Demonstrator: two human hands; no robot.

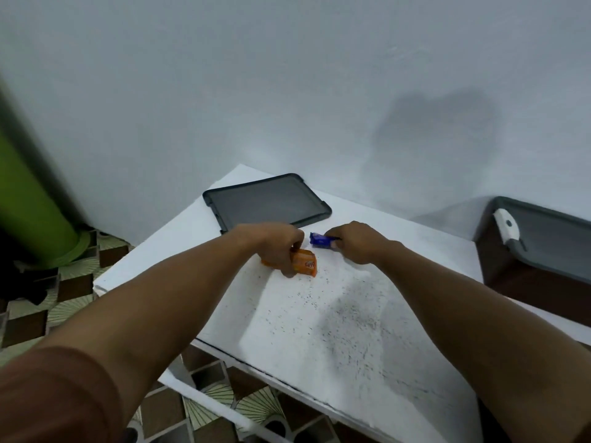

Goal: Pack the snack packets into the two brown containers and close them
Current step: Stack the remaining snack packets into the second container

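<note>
Pale wall (287,91) at the back, with a soft shadow (438,132) cast on it to the right.

Surface: white table (319,330), its top speckled with dark flecks, standing on a patterned tile floor (73,282) of brown and cream.

Item 1: orange packet (305,266), near the middle of the table. Your left hand (275,247) grips it from above, with the fingers curled over its left end and the thumb at its near edge. The printed right end shows clear of your fingers. Whether it is lifted or resting on the table cannot be told.

Item 2: blue packet (319,240), just beyond and to the right of the orange one. Your right hand (358,243) pinches its right end between curled fingers and thumb, and its left end sticks out free. The two packets sit close but apart.

Item 3: flat grey lid (265,199), lying on the far left part of the table, just behind your left hand.

Item 4: brown container (524,282), at the table's right edge and well apart from both packets. A second grey lid (550,238) sits on top of it, and a white latch (507,227) shows at its near corner. Whether that latch is fastened cannot be told.

Item 5: green cylinder (28,193), blurred, standing on the floor at far left.

Item 6: reddish-brown sleeve (54,394) on your left upper arm, at lower left.
</note>
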